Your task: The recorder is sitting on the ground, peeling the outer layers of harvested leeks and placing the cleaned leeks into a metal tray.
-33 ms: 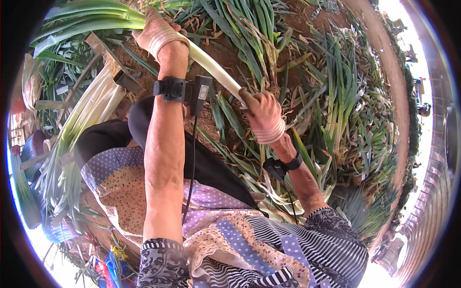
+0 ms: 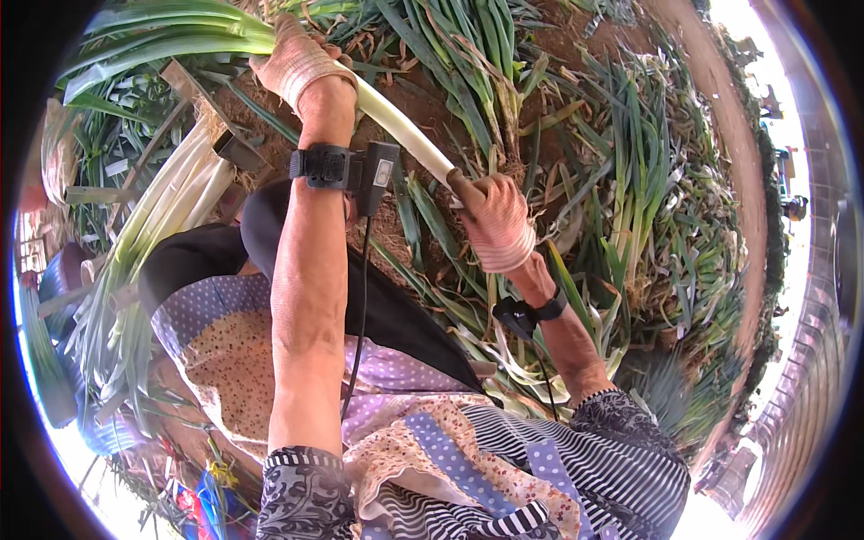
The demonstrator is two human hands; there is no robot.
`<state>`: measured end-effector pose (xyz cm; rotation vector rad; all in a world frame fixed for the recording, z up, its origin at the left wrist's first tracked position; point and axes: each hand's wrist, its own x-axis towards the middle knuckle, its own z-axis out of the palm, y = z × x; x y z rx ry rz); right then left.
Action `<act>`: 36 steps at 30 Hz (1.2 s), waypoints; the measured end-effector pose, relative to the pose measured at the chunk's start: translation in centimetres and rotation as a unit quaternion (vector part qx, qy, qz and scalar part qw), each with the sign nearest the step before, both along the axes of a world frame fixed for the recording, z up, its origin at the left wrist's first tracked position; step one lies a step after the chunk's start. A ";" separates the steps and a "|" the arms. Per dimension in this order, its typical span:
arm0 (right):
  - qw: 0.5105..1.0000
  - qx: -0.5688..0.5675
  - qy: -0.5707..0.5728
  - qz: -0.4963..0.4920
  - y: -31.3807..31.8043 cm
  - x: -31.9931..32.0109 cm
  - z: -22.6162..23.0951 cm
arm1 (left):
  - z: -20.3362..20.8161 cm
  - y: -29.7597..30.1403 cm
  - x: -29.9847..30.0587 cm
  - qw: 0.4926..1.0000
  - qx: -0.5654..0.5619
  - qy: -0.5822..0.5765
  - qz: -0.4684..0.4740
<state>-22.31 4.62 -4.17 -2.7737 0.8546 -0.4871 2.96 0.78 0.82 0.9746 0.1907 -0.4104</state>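
Note:
A long leek (image 2: 405, 124) stretches slantwise between my two gloved hands, its white shaft bare in the middle. My left hand (image 2: 297, 63) is closed around the upper shaft, where the green leaves (image 2: 171, 40) fan out to the far left. Lower down and to the right, my right hand (image 2: 493, 211) is closed at the shaft's other end, hiding its tip. Both gloves are pinkish, with dark stains on the right one's fingers. Left of my knees, a bundle of leeks (image 2: 184, 189) lies with its roots against a metal and wood frame (image 2: 241, 151).
Loose leeks with roots (image 2: 490, 99) lie on the soil ahead of me. A large heap of leeks and torn leaves (image 2: 648, 180) spreads to the right. Cables (image 2: 362, 297) run from the devices on both wrists. Blue and red plastic (image 2: 209, 504) shows at lower left.

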 end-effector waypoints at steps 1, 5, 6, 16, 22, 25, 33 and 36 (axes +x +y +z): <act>0.999 -0.025 0.022 0.024 0.2 -0.2 0.0 | 0.1 0.0 -0.1 1.000 -0.001 0.001 0.002; 0.992 -0.067 -0.061 0.085 1.6 -1.5 -0.3 | 0.2 0.0 -0.3 1.000 0.022 -0.001 0.011; 0.995 -0.039 -0.017 0.090 2.2 -1.9 0.4 | 0.0 0.1 0.2 1.000 0.013 -0.011 0.004; 0.911 0.233 0.338 -0.030 4.3 -10.1 -3.2 | -0.4 0.3 0.5 0.999 -0.014 -0.018 -0.037; 0.926 0.154 0.210 -0.273 2.8 -13.0 -2.4 | 1.0 0.4 -0.4 0.989 -0.096 -0.025 -0.112; 0.877 0.344 -0.022 -0.336 1.2 -9.4 0.9 | 0.8 0.7 -0.4 0.975 -0.132 -0.044 -0.172; 0.815 0.553 -0.125 -0.123 -0.3 -5.0 -0.9 | -1.1 1.1 2.2 0.800 -0.458 0.032 -0.385; 0.736 0.640 -0.190 -0.114 0.2 -4.3 0.0 | -1.2 1.0 2.0 0.761 -0.502 0.013 -0.410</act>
